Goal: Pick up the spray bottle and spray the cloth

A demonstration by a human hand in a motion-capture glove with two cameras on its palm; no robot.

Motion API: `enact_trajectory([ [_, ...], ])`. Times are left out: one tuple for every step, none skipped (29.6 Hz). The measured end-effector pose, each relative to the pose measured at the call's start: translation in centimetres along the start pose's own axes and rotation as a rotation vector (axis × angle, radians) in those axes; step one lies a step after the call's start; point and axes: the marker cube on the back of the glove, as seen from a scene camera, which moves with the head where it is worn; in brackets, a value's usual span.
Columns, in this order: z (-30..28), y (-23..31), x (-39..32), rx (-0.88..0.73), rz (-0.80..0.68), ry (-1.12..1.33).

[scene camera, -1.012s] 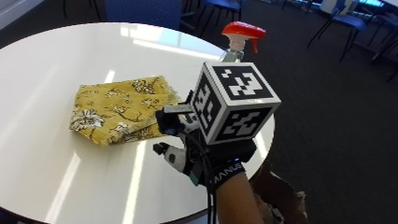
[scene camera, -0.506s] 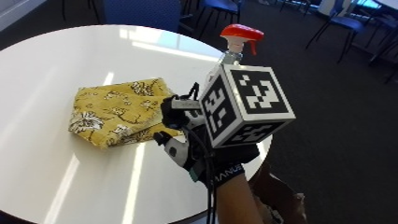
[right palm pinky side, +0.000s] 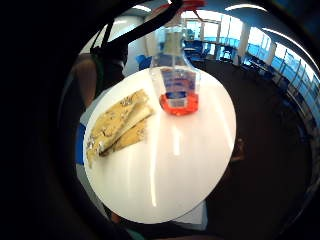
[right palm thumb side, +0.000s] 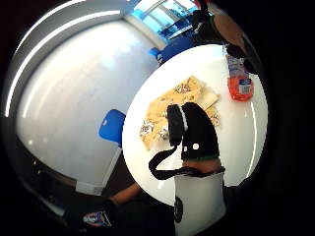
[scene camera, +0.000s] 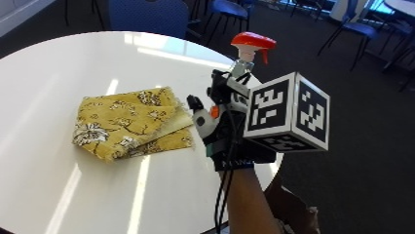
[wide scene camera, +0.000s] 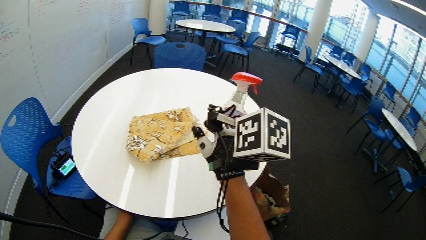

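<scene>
Spray bottle (scene camera: 245, 57) stands upright on tabletop (scene camera: 78, 58), just beyond gloved right hand (scene camera: 217, 124); cloth (scene camera: 129, 122) lies beside the bottle. Fingers extended, holding nothing.

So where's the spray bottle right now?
In the outside view the spray bottle stands upright on the white table, beyond the gloved hand, beside the yellow cloth.

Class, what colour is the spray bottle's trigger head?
Red-orange; the spray bottle shows it best in the outside view.
</scene>
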Motion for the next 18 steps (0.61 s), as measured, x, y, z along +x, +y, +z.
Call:
enact_trajectory([
  [0.0, -0.4, 0.3, 0.031, 0.022, -0.013],
  [0.0, -0.8, 0.5, 0.059, 0.042, -0.027],
  [0.0, -1.2, 0.8, 0.082, 0.059, -0.041],
  [0.1, -1.6, 1.1, 0.1, 0.074, -0.053],
  [0.2, -2.0, 1.4, 0.112, 0.091, -0.06],
  [0.4, -2.4, 1.7, 0.122, 0.109, -0.064],
  [0.5, -2.8, 2.1, 0.131, 0.129, -0.063],
  [0.7, -3.1, 2.4, 0.139, 0.149, -0.061],
  [0.9, -3.4, 2.7, 0.145, 0.169, -0.058],
  [1.1, -3.7, 3.0, 0.149, 0.188, -0.057],
  [1.4, -4.0, 3.3, 0.151, 0.207, -0.057],
  [1.7, -4.2, 3.5, 0.151, 0.226, -0.059],
  [2.0, -4.4, 3.8, 0.151, 0.245, -0.061],
  [2.3, -4.6, 4.0, 0.151, 0.264, -0.063],
  [2.6, -4.7, 4.3, 0.151, 0.283, -0.068],
  [2.9, -4.9, 4.6, 0.153, 0.3, -0.075],
  [3.2, -5.0, 4.8, 0.155, 0.315, -0.085],
  [3.4, -5.2, 5.1, 0.158, 0.329, -0.098],
])
